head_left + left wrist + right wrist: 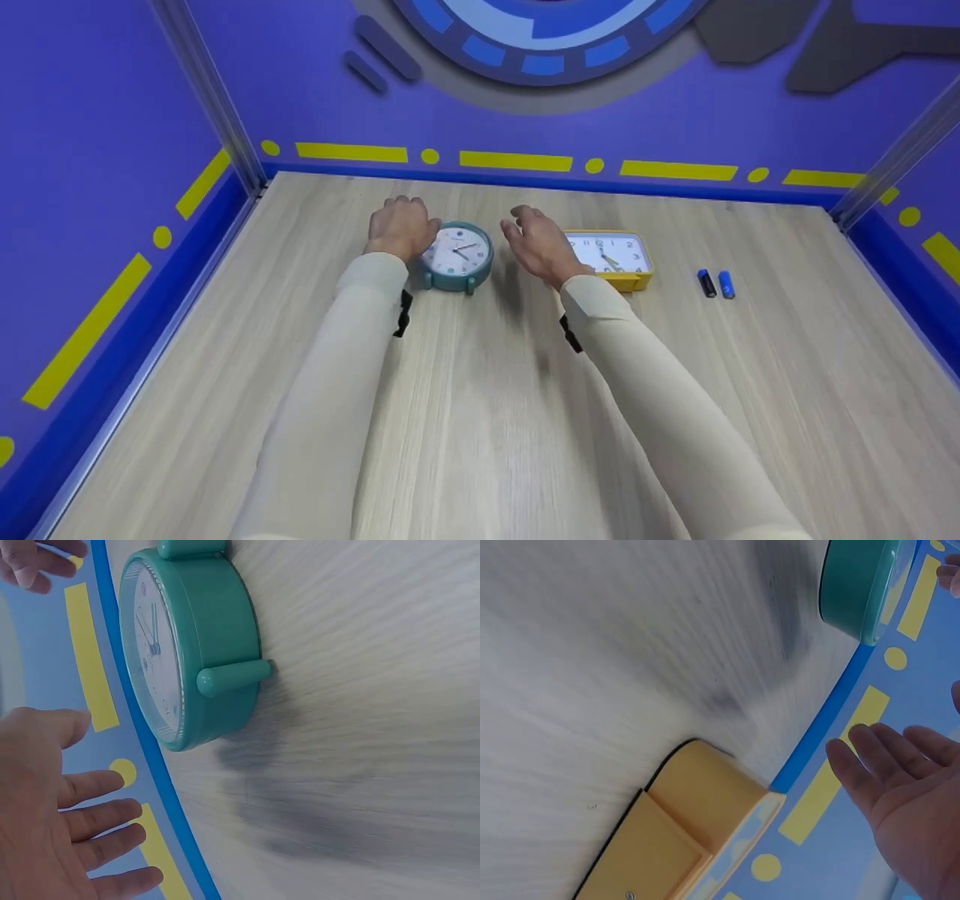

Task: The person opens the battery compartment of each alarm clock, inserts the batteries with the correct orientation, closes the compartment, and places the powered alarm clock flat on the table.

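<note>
A round teal alarm clock (455,257) with two short feet lies face up on the wooden table. My left hand (401,226) is at its left side, overlapping its edge in the head view; the left wrist view shows the fingers (105,819) spread and holding nothing. To the clock's right hovers my right hand (536,241), its fingers (885,754) extended with nothing in them. Just right of that hand is a yellow rectangular clock (622,259), also face up, its left part hidden behind the hand and wrist.
Two small batteries, one black and blue (706,283) and one blue (726,285), lie right of the yellow clock. Purple panels (510,127) with yellow marks border the wooden table (480,420) at the back and both sides.
</note>
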{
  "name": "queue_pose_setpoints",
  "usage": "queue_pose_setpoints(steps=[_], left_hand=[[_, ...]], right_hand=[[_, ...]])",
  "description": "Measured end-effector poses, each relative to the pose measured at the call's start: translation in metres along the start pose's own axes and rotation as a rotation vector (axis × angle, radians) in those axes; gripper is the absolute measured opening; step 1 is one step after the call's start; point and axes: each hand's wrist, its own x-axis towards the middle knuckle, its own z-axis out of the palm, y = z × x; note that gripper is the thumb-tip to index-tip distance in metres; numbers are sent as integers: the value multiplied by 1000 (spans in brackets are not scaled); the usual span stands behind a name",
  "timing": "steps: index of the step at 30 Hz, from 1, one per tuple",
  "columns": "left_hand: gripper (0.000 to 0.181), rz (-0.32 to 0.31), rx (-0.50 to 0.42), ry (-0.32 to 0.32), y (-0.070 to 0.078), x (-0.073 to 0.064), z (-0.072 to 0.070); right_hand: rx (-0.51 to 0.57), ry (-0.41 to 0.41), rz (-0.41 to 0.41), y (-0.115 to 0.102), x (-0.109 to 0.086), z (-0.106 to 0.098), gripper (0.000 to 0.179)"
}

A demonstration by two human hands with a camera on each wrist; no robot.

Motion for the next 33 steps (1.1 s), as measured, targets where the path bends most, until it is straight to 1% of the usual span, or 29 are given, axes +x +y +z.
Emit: queue_pose_setpoints(steps=[5,9,14,18,25,28,33], left_hand=[[53,-2,-67,-4,0,0,1],[48,-16,-86,-15,2,0,2],[42,-50,-68,-44,2,-1,6],[38,-77,-46,-69,0,-1,12],[38,-73,-3,-83,-1,-1,18],[41,-76,-6,-85,-2,-2,21],[43,-72,-8,-83,-4,-1,28]], right_hand=[[-13,-39,26,-4,1,6,59],[-30,-53,48,-9,2,11,59],[-61,-65,44,-14,3,17,55],[-114,-88,44,-15,4,24,54],[-195,-116,73,-14,7,31,55],[-205,-128,72,-14,8,32,57],[-198,-147,104,-14,7,38,63]])
